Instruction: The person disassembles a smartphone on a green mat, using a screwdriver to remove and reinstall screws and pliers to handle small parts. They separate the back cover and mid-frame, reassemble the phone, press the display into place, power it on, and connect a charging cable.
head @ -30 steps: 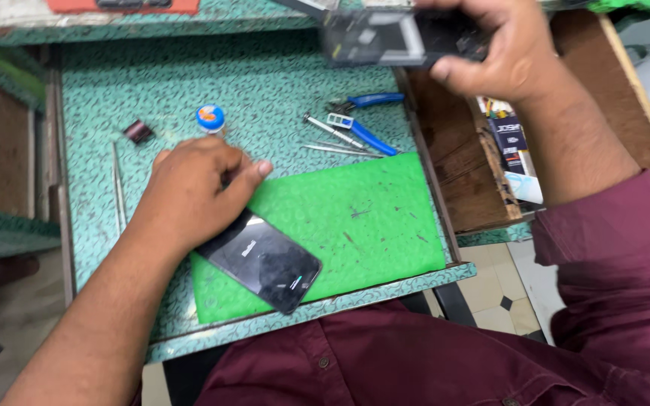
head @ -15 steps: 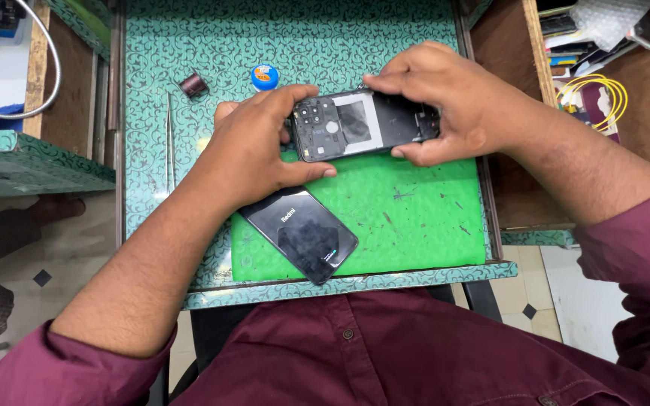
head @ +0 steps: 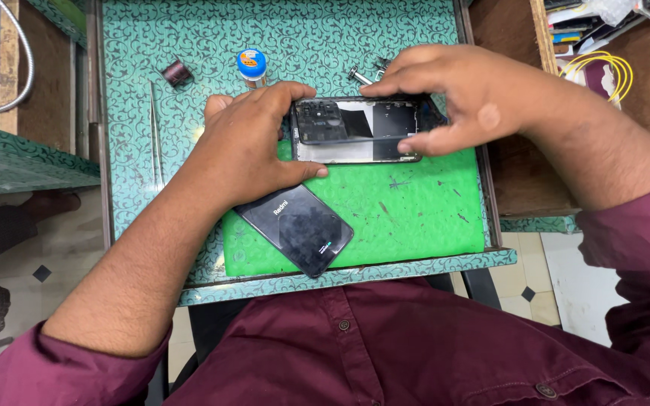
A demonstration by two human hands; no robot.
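An opened dark phone body (head: 356, 130), its inner side up, lies across the far edge of the green mat (head: 415, 210). My left hand (head: 246, 146) grips its left end, thumb under the near edge. My right hand (head: 445, 94) clasps its right end from above, fingers along the far edge. Near my left wrist, a black phone back cover (head: 296, 228) rests flat on the mat.
The mat sits on a green patterned worktable (head: 189, 37). A small blue-capped jar (head: 251, 65), a dark wire spool (head: 177, 72), long tweezers (head: 154, 135) and metal tools (head: 366, 73) lie at the back. An open wooden drawer (head: 566, 30) with wires is at right.
The phone body came from up at the right down onto the mat. My left hand left the back cover and took hold of the phone body's left end.
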